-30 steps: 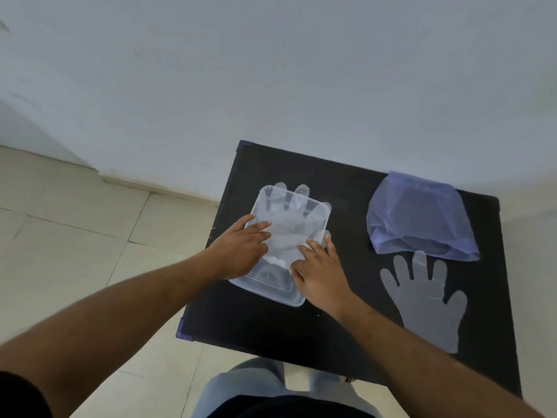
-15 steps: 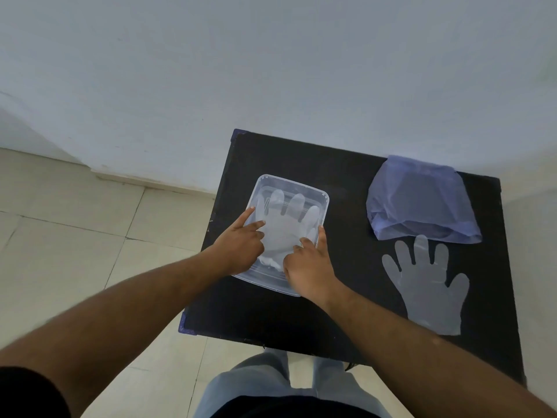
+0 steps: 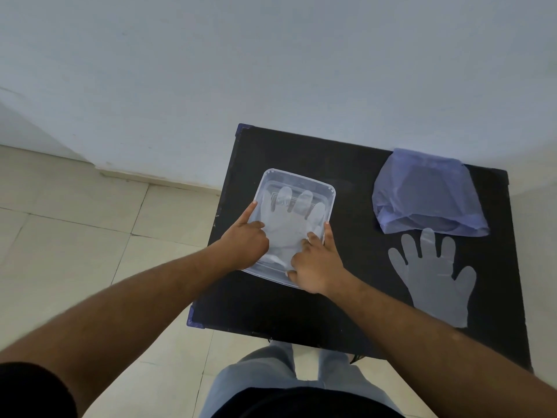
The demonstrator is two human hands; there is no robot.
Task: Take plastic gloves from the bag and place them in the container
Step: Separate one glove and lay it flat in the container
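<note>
A clear plastic container (image 3: 298, 178) sits on the left part of the black table (image 3: 271, 309). A translucent plastic glove (image 3: 287, 227) lies flat inside it, fingers pointing away from me. My left hand (image 3: 244, 244) rests on the glove's left side, index finger stretched along the container's left wall. My right hand (image 3: 316, 263) presses the glove's wrist end, index finger along the right wall and thumb at the near rim. A second glove (image 3: 437, 276) lies flat on the table at the right. Just behind it sits the bluish plastic bag (image 3: 422, 191).
The table stands against a white wall (image 3: 271, 70), with tiled floor (image 3: 75, 236) to its left. My legs in grey trousers (image 3: 271, 372) are below the table's near edge. Bare black surface shows between the container and the bag.
The glove's fingers stuck out past the container's far rim and the container sat tilted. Now the glove lies wholly inside and the container is flat. My hands have shifted toward its near end.
</note>
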